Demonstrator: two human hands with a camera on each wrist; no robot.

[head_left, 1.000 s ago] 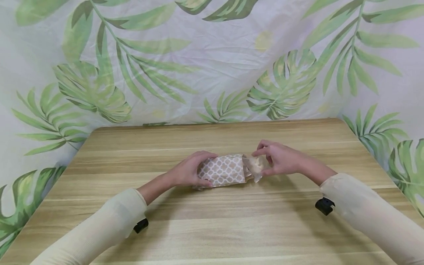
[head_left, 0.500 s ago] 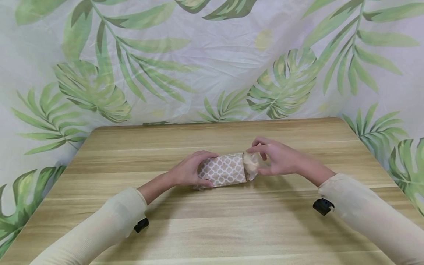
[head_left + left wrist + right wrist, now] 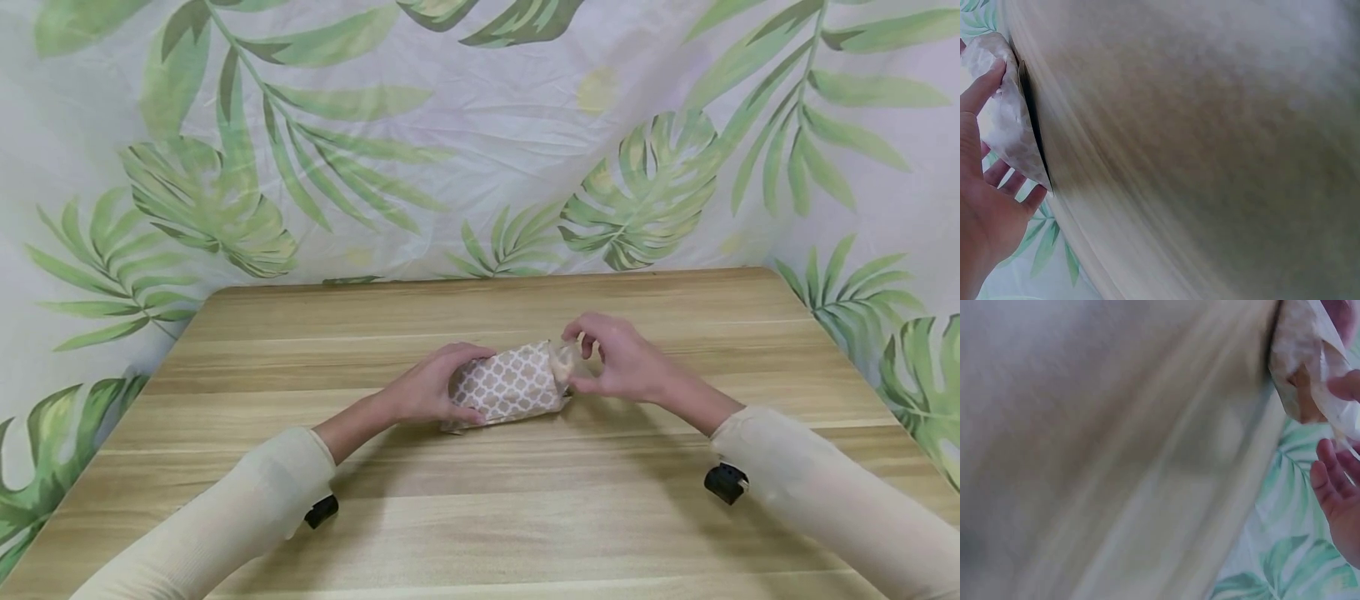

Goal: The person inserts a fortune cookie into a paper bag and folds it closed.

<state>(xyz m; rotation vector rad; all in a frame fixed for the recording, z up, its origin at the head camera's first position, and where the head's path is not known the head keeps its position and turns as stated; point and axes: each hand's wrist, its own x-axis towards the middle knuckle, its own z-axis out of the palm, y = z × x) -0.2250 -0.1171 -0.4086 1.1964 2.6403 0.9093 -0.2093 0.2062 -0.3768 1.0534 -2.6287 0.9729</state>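
Bag [image 3: 513,383] gripped wide by left hand [image 3: 429,388]; right hand [image 3: 626,360] curls round translucent wrapping [image 3: 564,362]

Pale brown, wood-grained table [image 3: 1116,456]: fills the left and middle, heavily blurred; its edge slants from the upper right down to the bottom.
Pale, crinkled, paper-like package [image 3: 1293,347]: upper right, beside a dark strip at the table's edge.
Orange-brown patch [image 3: 1307,400]: at the package's lower end.
Whitish, crumpled, thin film [image 3: 1327,403]: just right of the patch.
Bare right hand [image 3: 1342,506]: cut by the right border; thumb against the film, fingers bent below.
Left hand [image 3: 1343,317]: only a blurred part, top right corner.
White cloth printed with green leaves [image 3: 1279,556]: lower right, beyond the table.
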